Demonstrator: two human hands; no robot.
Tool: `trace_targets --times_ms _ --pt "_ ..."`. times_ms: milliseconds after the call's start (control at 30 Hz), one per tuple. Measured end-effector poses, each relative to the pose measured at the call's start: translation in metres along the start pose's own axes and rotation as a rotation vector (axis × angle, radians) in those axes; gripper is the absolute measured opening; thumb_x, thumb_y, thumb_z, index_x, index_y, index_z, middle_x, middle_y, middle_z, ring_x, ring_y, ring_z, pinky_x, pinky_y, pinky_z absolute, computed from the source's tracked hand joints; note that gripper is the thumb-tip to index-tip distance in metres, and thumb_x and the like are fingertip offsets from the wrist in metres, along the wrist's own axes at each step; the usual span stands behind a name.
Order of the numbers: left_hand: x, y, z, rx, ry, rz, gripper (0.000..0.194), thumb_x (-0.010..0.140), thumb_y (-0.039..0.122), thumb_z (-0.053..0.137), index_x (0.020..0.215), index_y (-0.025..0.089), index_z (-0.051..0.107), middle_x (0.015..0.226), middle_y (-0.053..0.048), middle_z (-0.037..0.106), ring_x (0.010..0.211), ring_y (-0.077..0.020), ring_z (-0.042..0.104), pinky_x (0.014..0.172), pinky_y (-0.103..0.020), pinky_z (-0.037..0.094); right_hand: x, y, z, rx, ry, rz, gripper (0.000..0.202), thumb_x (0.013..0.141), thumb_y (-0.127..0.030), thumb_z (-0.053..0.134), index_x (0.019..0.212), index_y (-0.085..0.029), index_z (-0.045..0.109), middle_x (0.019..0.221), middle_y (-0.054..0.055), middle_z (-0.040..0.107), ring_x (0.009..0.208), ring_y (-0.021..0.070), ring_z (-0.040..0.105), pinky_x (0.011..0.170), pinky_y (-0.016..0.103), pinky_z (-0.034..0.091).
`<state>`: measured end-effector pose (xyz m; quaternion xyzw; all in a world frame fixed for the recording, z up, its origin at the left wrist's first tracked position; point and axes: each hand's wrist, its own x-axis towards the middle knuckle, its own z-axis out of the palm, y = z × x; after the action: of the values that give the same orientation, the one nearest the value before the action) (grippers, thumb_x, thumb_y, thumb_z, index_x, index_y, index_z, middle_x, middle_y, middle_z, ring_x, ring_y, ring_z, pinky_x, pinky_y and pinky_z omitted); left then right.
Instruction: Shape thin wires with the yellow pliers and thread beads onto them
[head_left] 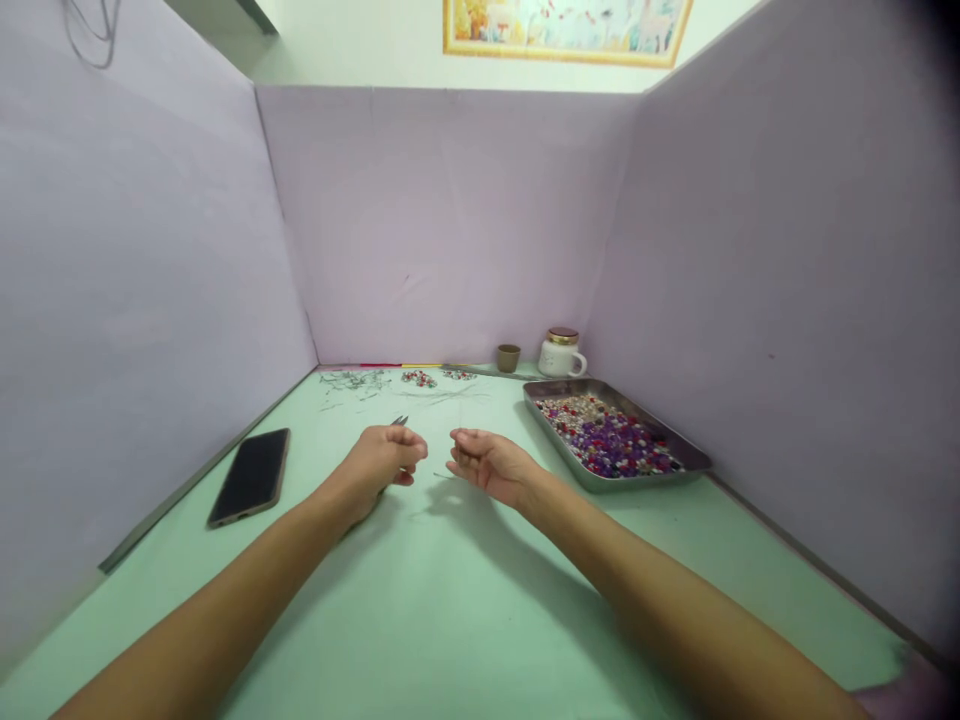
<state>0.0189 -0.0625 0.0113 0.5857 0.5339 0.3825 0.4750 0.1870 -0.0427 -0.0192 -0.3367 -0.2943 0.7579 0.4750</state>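
Over the middle of the table, my left hand (384, 458) is closed, with thumb and fingers pinched together; whatever they hold is too small to make out. Two dark metal tips of a tool, like pliers (402, 421), show just behind that hand; the rest is hidden, so I cannot tell if it is held. Facing it across a small gap, my right hand (495, 466) has its fingertips curled in a pinch, their contents also not discernible. A short thin wire-like piece (442, 475) shows beside the right fingertips. Beyond both hands lie two beaded pieces (419, 379) in red, white and green.
A metal tray (555, 445) of mixed beads (611, 440) stands at the right. Thin wire pieces (352, 380) are scattered at the back left. A phone (251, 475) lies left. A brown cup (508, 358) and lidded white mug (559, 357) stand near the back panel (450, 230).
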Motion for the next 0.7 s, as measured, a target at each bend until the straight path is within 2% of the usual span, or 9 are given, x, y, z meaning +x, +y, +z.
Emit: trace_targets --times_ms 133,233,333,467,567,633,700 --pt "0.017 -0.001 0.011 -0.096 -0.012 -0.023 0.017 0.062 0.028 0.058 0.070 0.013 0.054 0.070 0.000 0.054 0.049 -0.0053 0.043 0.046 -0.020 0.037 0.010 0.004 0.000 0.018 0.024 -0.040 0.010 0.069 -0.010 0.061 0.078 -0.014 0.058 0.057 -0.004 0.056 0.051 0.0062 0.055 0.062 0.024 0.052" --pt "0.018 -0.009 0.025 -0.120 -0.025 -0.050 0.015 0.060 0.027 0.058 0.063 0.014 0.052 0.059 0.001 0.053 0.042 -0.0047 0.039 0.038 -0.019 0.031 0.011 0.013 -0.003 0.029 0.110 -0.055 0.011 0.066 -0.010 0.063 0.075 -0.014 0.057 0.056 -0.005 0.055 0.046 0.0044 0.052 0.054 0.019 0.050" --pt "0.012 -0.015 0.031 -0.133 -0.051 -0.060 0.017 0.061 0.028 0.059 0.057 0.014 0.050 0.049 0.002 0.050 0.038 -0.0050 0.039 0.036 -0.018 0.030 0.008 0.022 -0.003 0.015 0.108 -0.059 0.016 0.061 -0.010 0.066 0.073 -0.013 0.057 0.056 -0.005 0.056 0.046 0.0041 0.052 0.053 0.018 0.049" --pt "0.002 -0.013 0.024 -0.160 -0.102 -0.043 0.018 0.060 0.026 0.061 0.054 0.014 0.050 0.047 0.002 0.051 0.035 -0.0047 0.039 0.033 -0.018 0.028 -0.001 0.026 0.002 -0.100 0.007 -0.102 0.022 0.057 -0.019 0.072 0.074 -0.013 0.059 0.056 -0.004 0.056 0.048 0.0051 0.053 0.050 0.017 0.046" --pt "-0.003 -0.008 0.016 -0.201 -0.165 -0.022 0.015 0.060 0.024 0.062 0.057 0.014 0.051 0.052 0.001 0.054 0.037 -0.0043 0.041 0.034 -0.017 0.029 -0.006 0.021 0.006 -0.160 -0.061 -0.139 0.026 0.060 -0.028 0.070 0.078 -0.013 0.061 0.064 -0.002 0.058 0.049 0.0049 0.052 0.052 0.019 0.046" --pt "-0.005 -0.006 0.012 -0.232 -0.207 -0.015 0.013 0.062 0.025 0.061 0.063 0.014 0.052 0.056 0.002 0.055 0.038 -0.0039 0.040 0.035 -0.017 0.029 -0.007 0.015 0.006 -0.192 -0.008 -0.218 0.026 0.061 -0.031 0.068 0.079 -0.014 0.061 0.070 -0.001 0.058 0.048 0.0047 0.050 0.052 0.021 0.046" --pt "-0.006 -0.004 0.011 -0.253 -0.243 -0.017 0.013 0.064 0.025 0.060 0.066 0.014 0.053 0.056 0.002 0.054 0.038 -0.0036 0.039 0.035 -0.017 0.028 -0.008 0.007 0.003 -0.271 0.137 -0.398 0.024 0.064 -0.033 0.065 0.079 -0.014 0.061 0.071 -0.001 0.057 0.047 0.0048 0.048 0.050 0.022 0.045"
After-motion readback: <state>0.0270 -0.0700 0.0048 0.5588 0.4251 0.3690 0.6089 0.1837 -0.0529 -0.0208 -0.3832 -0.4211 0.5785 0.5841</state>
